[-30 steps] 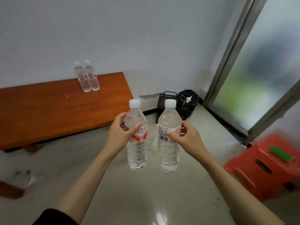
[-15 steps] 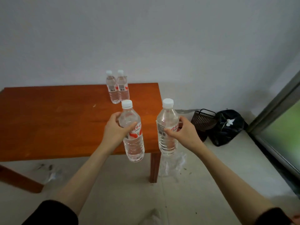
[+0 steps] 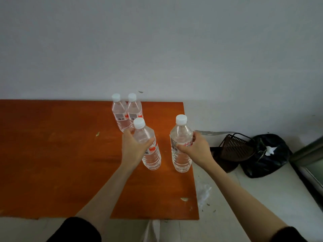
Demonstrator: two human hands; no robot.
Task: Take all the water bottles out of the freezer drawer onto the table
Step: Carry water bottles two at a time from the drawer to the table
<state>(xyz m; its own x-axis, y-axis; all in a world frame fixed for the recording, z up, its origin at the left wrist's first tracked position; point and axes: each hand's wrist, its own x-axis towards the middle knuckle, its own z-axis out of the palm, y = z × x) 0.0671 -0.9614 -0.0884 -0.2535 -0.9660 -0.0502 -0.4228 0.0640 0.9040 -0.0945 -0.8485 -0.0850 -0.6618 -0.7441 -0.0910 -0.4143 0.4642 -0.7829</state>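
Note:
My left hand [image 3: 133, 147] grips a clear water bottle [image 3: 150, 154] with a white cap and red label, tilted slightly left over the orange wooden table [image 3: 52, 163]. My right hand [image 3: 196, 149] holds a second, upright bottle [image 3: 180, 158] near the table's right edge. Whether either bottle's base touches the tabletop I cannot tell. Two more bottles [image 3: 126, 114] stand side by side at the table's far edge by the wall, just beyond my left hand. The freezer drawer is out of view.
A grey wall rises behind the table. On the floor to the right sit a dark plastic basket [image 3: 234, 149] and a black rubbish bag [image 3: 267, 156]. A window frame [image 3: 307, 154] shows at the far right. Crumpled clear plastic [image 3: 203, 193] lies by the table's right side.
I have come closer to the table, and both hands have carried their bottles forward from over the floor to above the tabletop's right part.

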